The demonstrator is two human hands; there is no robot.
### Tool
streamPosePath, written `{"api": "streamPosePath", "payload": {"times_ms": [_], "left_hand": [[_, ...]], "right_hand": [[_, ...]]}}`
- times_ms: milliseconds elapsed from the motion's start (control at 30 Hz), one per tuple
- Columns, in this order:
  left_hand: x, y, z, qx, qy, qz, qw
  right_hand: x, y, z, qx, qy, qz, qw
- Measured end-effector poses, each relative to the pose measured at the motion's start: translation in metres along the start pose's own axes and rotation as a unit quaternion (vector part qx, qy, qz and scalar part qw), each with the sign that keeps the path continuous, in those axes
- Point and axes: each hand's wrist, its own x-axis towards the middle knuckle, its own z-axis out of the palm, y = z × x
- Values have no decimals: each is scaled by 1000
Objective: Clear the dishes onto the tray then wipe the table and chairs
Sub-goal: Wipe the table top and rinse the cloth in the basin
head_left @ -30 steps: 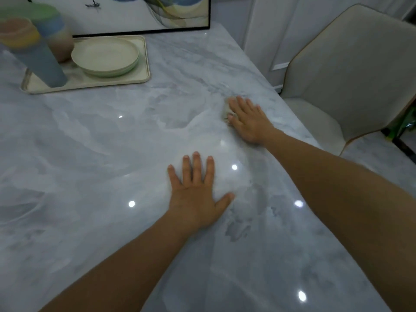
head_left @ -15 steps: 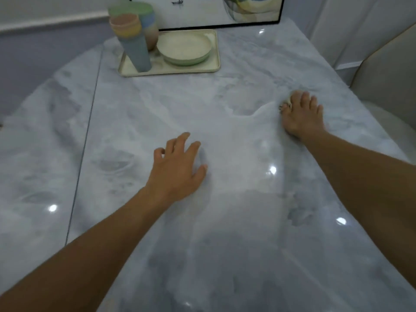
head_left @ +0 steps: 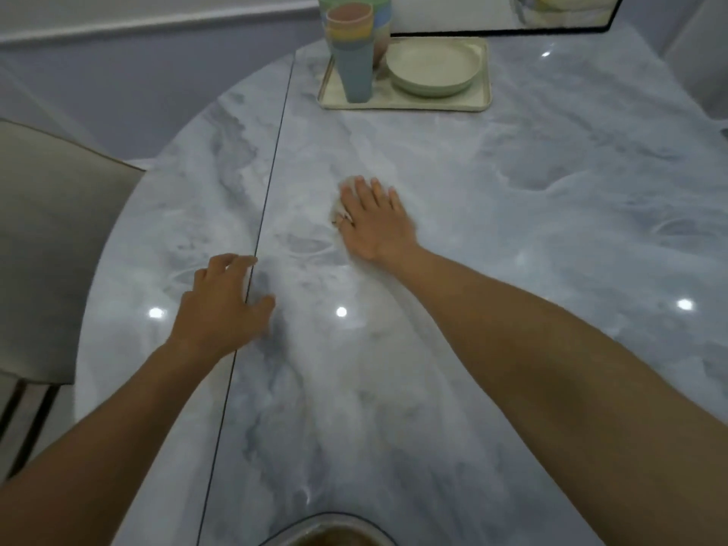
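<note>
Grey-white marble forms the top of the table, which fills most of the head view; a thin dark seam runs from the far edge toward the near edge, left of centre. A pale grey wall stands behind the rounded left end of the table.

Head view, task items:
- Tray: cream, rectangular, set at the far edge of the table, just right of the seam.
- Cups: a nested stack in mixed colours, upright on the left part of the tray.
- Plates: a low stack of pale plates on the right part of the tray, just beside the cups.
- Cloth: small and light-coloured, lying on the table near its centre, mostly covered by the hand.
- Chair: beige upholstery, at the left end of the table.

Head view, hands:
- Right hand: palm down, fingers extended and flat, pressing the cloth onto the marble.
- Left hand: grasps nothing; fingers loosely bent, positioned over the seam, nearer the person than the right hand. Contact with the table cannot be confirmed.

A dark-framed picture leans behind the tray.
</note>
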Motion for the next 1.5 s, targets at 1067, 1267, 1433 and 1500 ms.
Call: {"api": "streamPosePath", "payload": {"times_ms": [1067, 1267, 1433, 1500], "left_hand": [[-98, 44, 7, 63, -113, 101, 986], [-125, 16, -5, 36, -101, 107, 988], [-146, -16, -12, 65, -121, 84, 987], [-152, -29, -14, 53, -131, 90, 986]], "right_hand": [[-347, 243, -7, 19, 74, 283, 956], [-362, 219, 1, 26, 92, 337, 937], [-360, 172, 16, 14, 103, 309, 946], [-352, 149, 22, 4, 89, 275, 957]]}}
